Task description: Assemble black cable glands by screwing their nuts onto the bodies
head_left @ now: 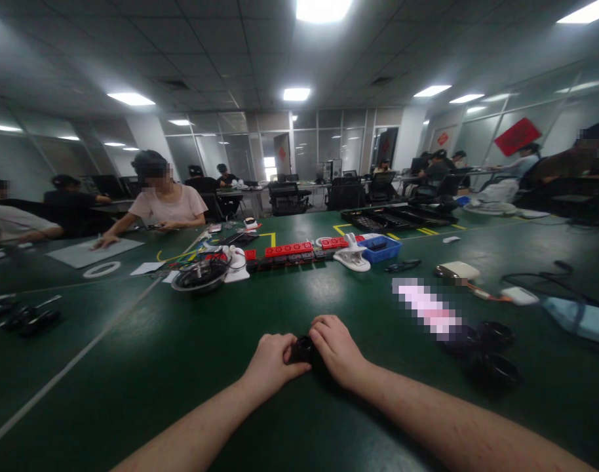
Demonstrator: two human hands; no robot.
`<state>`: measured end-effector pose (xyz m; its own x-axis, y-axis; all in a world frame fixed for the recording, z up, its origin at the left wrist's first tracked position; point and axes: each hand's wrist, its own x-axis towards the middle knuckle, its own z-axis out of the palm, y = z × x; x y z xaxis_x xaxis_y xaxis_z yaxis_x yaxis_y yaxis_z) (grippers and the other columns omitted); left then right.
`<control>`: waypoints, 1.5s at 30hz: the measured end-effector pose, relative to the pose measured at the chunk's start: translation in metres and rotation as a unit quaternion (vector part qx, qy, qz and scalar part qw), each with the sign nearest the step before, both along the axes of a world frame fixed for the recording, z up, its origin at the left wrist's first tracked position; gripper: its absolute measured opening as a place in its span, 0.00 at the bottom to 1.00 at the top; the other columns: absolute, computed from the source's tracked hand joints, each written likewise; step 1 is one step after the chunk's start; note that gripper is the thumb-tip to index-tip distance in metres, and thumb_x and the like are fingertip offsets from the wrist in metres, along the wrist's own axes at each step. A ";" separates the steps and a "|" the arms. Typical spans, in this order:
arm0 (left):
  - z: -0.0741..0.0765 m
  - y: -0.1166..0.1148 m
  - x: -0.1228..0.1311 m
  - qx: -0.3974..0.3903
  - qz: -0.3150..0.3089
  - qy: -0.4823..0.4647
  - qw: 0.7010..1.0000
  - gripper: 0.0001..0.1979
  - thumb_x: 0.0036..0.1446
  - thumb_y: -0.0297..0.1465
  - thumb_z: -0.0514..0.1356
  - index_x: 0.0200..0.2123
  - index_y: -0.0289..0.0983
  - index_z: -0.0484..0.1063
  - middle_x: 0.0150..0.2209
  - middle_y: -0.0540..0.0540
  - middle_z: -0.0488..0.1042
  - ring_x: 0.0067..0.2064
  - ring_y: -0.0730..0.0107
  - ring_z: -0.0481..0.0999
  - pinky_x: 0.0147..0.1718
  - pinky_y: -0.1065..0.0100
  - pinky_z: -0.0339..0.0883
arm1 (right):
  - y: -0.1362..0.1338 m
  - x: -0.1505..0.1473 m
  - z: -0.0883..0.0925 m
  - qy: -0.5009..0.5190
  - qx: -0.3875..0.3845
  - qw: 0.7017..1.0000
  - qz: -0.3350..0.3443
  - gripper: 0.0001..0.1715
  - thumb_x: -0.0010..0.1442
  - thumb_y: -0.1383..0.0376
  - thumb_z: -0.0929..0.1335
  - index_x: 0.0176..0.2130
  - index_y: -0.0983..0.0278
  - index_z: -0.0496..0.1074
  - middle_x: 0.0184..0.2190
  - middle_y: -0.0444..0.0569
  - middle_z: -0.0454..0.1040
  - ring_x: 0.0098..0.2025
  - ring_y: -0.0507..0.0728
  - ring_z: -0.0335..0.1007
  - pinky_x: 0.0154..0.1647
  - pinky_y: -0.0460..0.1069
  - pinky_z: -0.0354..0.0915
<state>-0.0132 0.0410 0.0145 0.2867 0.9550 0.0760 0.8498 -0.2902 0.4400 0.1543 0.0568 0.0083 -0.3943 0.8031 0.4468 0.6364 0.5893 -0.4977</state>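
A small black round part [303, 350] is between my two hands, low over the green table or resting on it; I cannot tell which. My left hand [272, 362] grips its left side, with the thumb along the near edge and the fingers curled behind. My right hand [337, 349] closes on the right side, its fingers bent over the part and covering much of it. To the right lie several black ring-shaped parts [494, 371], dark and partly blurred. The exact kind of the held part does not show.
Across the green table [206, 367] stand red and black blocks [288, 249], a white clip-like stand [352, 257], a blue bin [381, 249] and a round black dish [200, 274]. Black tools [27, 316] lie left. A light blue pouch [579, 318] lies right. A co-worker [166, 200] sits opposite.
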 end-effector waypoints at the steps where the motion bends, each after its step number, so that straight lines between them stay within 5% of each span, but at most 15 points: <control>1: 0.000 0.000 0.000 0.000 -0.001 0.002 1.000 0.17 0.41 0.43 0.61 0.20 0.37 0.60 0.22 0.55 0.63 0.28 0.71 0.63 0.28 0.71 0.50 | -0.001 0.000 0.001 0.004 -0.002 1.000 0.002 0.15 0.62 0.63 0.55 0.32 0.64 0.67 0.35 0.49 0.66 0.40 0.55 0.60 0.43 0.52 0.57; 6: -0.001 0.000 0.000 -0.002 -0.009 0.004 1.000 0.16 0.42 0.44 0.59 0.21 0.37 0.61 0.22 0.55 0.63 0.28 0.71 0.63 0.29 0.71 0.50 | -0.007 0.001 0.006 0.035 -0.009 0.999 0.019 0.12 0.58 0.60 0.60 0.39 0.64 0.64 0.38 0.50 0.67 0.41 0.56 0.60 0.43 0.53 0.57; 13: 0.000 -0.002 0.001 0.011 -0.028 0.012 0.999 0.11 0.44 0.38 0.58 0.22 0.38 0.61 0.22 0.53 0.64 0.27 0.70 0.63 0.30 0.70 0.51 | -0.018 -0.002 0.015 -0.008 0.001 1.000 0.016 0.26 0.43 0.55 0.71 0.40 0.64 0.65 0.35 0.48 0.68 0.39 0.57 0.61 0.42 0.53 0.56; 21: -0.001 -0.003 0.003 0.020 -0.038 0.013 0.999 0.09 0.43 0.33 0.56 0.20 0.38 0.58 0.21 0.54 0.62 0.26 0.71 0.62 0.30 0.70 0.51 | -0.017 -0.005 0.016 -0.035 0.006 0.999 0.031 0.11 0.48 0.62 0.69 0.33 0.64 0.67 0.32 0.46 0.68 0.37 0.55 0.61 0.41 0.52 0.55; 26: -0.002 -0.003 0.003 0.023 -0.032 0.013 0.999 0.07 0.41 0.29 0.55 0.19 0.38 0.57 0.21 0.54 0.62 0.27 0.71 0.62 0.31 0.70 0.51 | -0.019 -0.005 0.016 -0.009 0.014 0.997 0.080 0.13 0.47 0.71 0.65 0.36 0.64 0.67 0.33 0.47 0.68 0.38 0.55 0.61 0.44 0.52 0.55; 30: 0.000 -0.003 0.003 0.014 -0.034 0.009 0.999 0.05 0.42 0.31 0.56 0.21 0.38 0.60 0.22 0.54 0.63 0.27 0.71 0.62 0.31 0.69 0.52 | -0.021 -0.003 0.019 -0.002 0.020 0.994 0.112 0.15 0.48 0.70 0.64 0.39 0.62 0.67 0.36 0.48 0.68 0.42 0.56 0.60 0.47 0.55 0.55; 35: -0.002 -0.001 0.003 0.017 -0.045 0.006 0.999 0.07 0.42 0.32 0.57 0.21 0.38 0.60 0.22 0.54 0.64 0.28 0.71 0.63 0.33 0.69 0.52 | -0.025 -0.002 0.021 -0.018 0.046 0.993 0.107 0.12 0.48 0.68 0.65 0.36 0.59 0.71 0.48 0.49 0.62 0.54 0.60 0.50 0.56 0.60 0.43; 45: 0.000 -0.002 0.003 0.012 -0.038 0.005 0.999 0.10 0.42 0.34 0.57 0.19 0.37 0.57 0.21 0.55 0.62 0.26 0.72 0.62 0.31 0.70 0.51 | -0.025 0.000 0.019 -0.011 0.065 0.991 0.116 0.08 0.47 0.67 0.65 0.31 0.60 0.73 0.47 0.48 0.65 0.54 0.61 0.51 0.56 0.62 0.41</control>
